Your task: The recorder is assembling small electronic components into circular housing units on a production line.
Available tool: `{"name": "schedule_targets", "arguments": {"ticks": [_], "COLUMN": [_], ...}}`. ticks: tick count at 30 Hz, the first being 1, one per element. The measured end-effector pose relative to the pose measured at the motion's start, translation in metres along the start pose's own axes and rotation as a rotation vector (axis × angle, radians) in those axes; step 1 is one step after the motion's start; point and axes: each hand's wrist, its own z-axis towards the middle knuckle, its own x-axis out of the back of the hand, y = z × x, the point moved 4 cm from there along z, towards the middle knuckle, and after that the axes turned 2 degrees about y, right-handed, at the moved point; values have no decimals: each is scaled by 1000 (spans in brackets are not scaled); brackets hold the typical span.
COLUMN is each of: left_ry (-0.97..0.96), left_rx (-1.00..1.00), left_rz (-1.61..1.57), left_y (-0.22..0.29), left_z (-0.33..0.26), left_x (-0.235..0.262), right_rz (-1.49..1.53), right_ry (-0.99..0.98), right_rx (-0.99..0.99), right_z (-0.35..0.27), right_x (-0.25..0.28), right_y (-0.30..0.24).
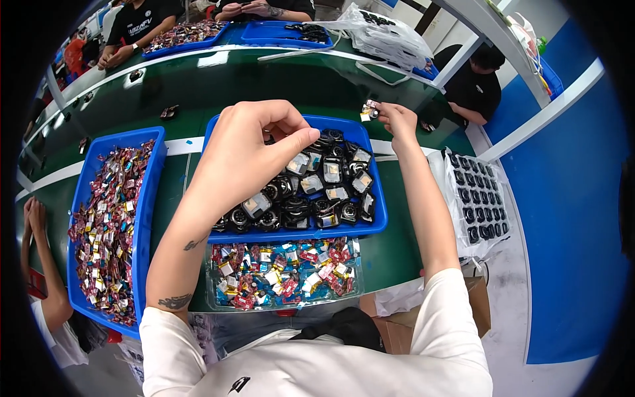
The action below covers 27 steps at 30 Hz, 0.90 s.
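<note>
Currently, left hand (254,135): over the blue tray (357,229), thumb and forefinger tips close together; whether anything sits between them, cannot tell.
Right hand (398,122): past the tray's edge between one and two o'clock, thumb and fingers pinched on a small part (368,111).
Small part: white, yellow and reddish, at the right fingertips, above the green counter (400,205).
Blue tray: heaped with black casings (317,186), several showing pale rectangular faces.
Clear tray (359,264): just beside it at six o'clock, spread with red, white and blue parts.
Blue bin (153,192): toward nine o'clock, filled with similar parts.
White tray (451,218): at three o'clock, more casings in rows.
</note>
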Motion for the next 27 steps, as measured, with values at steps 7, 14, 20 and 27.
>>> {"name": "schedule_targets", "arguments": {"ticks": [7,14,20,27], "left_ry": [44,45,-4,-132], "left_rx": [-29,-80,-98,-26], "left_rz": [-43,33,91,141], "left_y": [0,-2,-5,-10], "left_z": [-3,-2,-3,-4], "left_x": [5,5,-1,-20], "right_rz": [-282,-363,-101,-550], "right_ry": [146,30,-607,-664], "right_rx": [-145,68,280,846], "right_z": [53,30,-122,-201], "right_x": [-14,-5,-7,-11], "right_y": [54,34,-40,-44]}}
